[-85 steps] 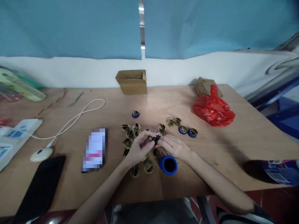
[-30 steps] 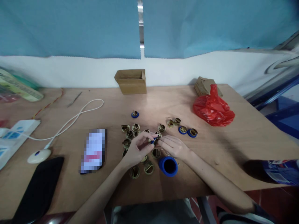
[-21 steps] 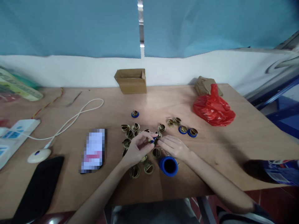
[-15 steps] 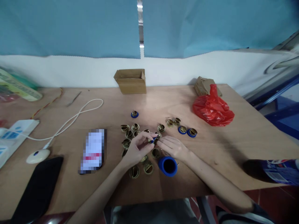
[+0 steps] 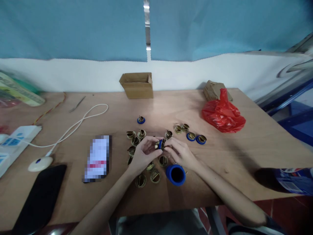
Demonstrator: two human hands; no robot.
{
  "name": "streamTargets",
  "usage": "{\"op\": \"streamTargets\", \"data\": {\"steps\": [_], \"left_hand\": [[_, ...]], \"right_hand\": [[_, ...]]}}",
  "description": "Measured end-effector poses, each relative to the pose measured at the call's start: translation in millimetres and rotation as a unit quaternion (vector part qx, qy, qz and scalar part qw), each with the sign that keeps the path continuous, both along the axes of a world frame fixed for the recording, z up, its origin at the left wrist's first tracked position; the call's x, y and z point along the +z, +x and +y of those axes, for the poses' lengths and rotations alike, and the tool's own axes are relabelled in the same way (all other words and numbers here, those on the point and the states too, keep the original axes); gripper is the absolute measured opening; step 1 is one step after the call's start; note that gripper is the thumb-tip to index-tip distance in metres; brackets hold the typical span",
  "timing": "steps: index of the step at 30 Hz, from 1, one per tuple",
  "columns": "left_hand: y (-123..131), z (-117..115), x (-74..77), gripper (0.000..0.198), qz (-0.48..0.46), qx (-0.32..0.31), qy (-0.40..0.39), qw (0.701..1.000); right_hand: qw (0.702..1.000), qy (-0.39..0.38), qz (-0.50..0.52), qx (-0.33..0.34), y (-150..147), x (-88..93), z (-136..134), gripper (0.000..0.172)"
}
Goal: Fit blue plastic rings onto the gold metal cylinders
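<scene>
Above the middle of the table, a round brass-coloured fitting with a blue ring (image 5: 160,144) is held between both hands. My left hand (image 5: 143,157) pinches it from the left with thumb and fingers. From the right, the fingertips of my right hand (image 5: 183,154) are closed on its edge. Just below my right hand stands a stack of blue rings (image 5: 176,175) with a dark hollow centre. Several brass-coloured fittings (image 5: 155,176) without blue rings lie around my left hand, partly hidden by it. Blue-ringed fittings (image 5: 201,139) rest to the right, and another one (image 5: 141,119) lies farther back.
An open cardboard box (image 5: 138,89) stands by the wall. Back right are a red plastic bag (image 5: 223,116) and a brown package (image 5: 215,89). To the left lie a phone (image 5: 96,158), a black case-like object (image 5: 40,199), a white cable (image 5: 80,120) and a power strip (image 5: 21,143). A bottle (image 5: 286,180) lies at right.
My right hand's fingers have drawn up from lying flat over the fitting to a pinch at its right edge. The fitting's brass side and blue ring now show more clearly.
</scene>
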State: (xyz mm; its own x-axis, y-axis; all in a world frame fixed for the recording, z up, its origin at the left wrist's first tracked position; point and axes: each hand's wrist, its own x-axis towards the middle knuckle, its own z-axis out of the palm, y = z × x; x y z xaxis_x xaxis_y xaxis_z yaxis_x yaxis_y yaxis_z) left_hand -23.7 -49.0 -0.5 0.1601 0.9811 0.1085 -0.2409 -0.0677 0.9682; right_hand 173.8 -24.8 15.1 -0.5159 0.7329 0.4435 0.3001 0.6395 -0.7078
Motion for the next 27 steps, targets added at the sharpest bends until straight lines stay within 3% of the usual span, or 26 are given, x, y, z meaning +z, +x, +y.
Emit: {"op": "streamTargets", "data": {"steps": [2, 5, 8, 15, 19, 22, 27], "left_hand": [[3.1, -0.1, -2.8, 0.034, 0.015, 0.026, 0.008, 1.0], [7.7, -1.5, -10.2, 0.035, 0.075, 0.087, 0.049, 0.992], [9.5, -3.6, -16.5, 0.035, 0.151, 0.125, 0.115, 0.974], [4.3, -3.1, -17.7, 0.034, 0.255, 0.141, 0.244, 0.925], [5.6, -3.6, -13.4, 0.03, 0.285, 0.15, 0.284, 0.903], [7.8, -5.9, -11.4, 0.035, 0.268, 0.15, 0.256, 0.917], [7.5, -10.2, -13.5, 0.047, 0.241, 0.095, 0.158, 0.953]], "right_hand": [[0.995, -0.095, 0.015, 0.025, 0.7, 1.0, 3.3, 0.023], [0.956, -0.272, 0.058, 0.094, 3.0, 2.9, 8.4, 0.03], [0.922, -0.358, 0.101, 0.111, 3.9, 4.8, 10.9, 0.035], [0.915, -0.382, 0.122, 0.039, -5.1, -7.2, 11.8, 0.043], [0.91, -0.393, 0.126, 0.048, -6.7, -11.1, 12.7, 0.049], [0.895, -0.412, 0.158, 0.067, -4.6, -9.3, 12.3, 0.049], [0.858, -0.47, 0.18, 0.105, -1.5, -6.0, 11.7, 0.045]]}}
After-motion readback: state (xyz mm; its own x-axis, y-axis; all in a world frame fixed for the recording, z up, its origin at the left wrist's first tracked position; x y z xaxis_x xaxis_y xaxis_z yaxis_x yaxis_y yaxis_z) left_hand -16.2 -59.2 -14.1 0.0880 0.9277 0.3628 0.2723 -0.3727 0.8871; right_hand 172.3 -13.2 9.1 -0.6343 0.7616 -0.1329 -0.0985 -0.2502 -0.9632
